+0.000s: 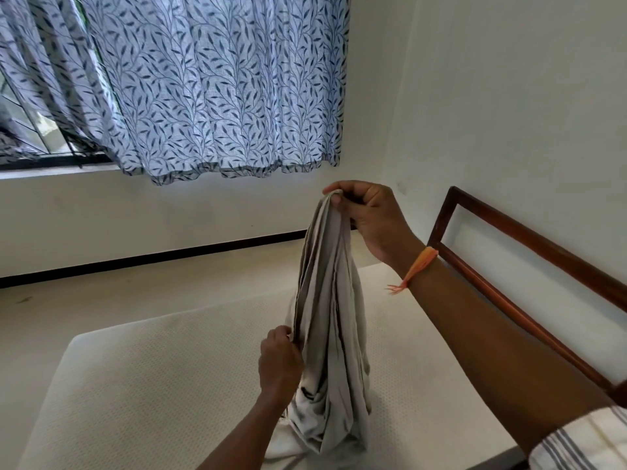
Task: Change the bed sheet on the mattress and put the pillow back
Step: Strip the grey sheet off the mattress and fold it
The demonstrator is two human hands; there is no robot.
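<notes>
1. Nearest the camera, at the lower right corner, a striped sleeve (583, 442) in white and grey covers the upper part of the right arm.
2. The bare mattress (152, 385) fills the lower part of the view, its off-white cover finely dotted, its near-left corner rounded.
3. The bed sheet (329, 334), a greyish-beige cloth, hangs bunched in long vertical folds above the mattress; its lower end pools in a crumpled heap on the mattress surface near the bottom centre.
4. The left hand (280, 362) grips the sheet's left edge about midway down, fingers curled round the gathered folds, the back of the hand facing the camera.
5. The right hand (369, 215) is raised higher and farther out, pinching the top of the sheet between thumb and curled fingers, so the cloth drapes down from it.
6. An orange thread band (419, 266) circles the right wrist, its frayed ends sticking out to the left.
7. To the right, a dark wooden headboard frame (529, 286) runs alongside the mattress against a white wall (509, 96).
8. Beyond the mattress lies a pale floor (101, 300), bordered by a dark skirting strip at the base of the far wall.
9. Farthest off, a curtain (210, 86) printed with blue leaves hangs over a window (37, 130), partly drawn aside at the left, where dark bars show.
</notes>
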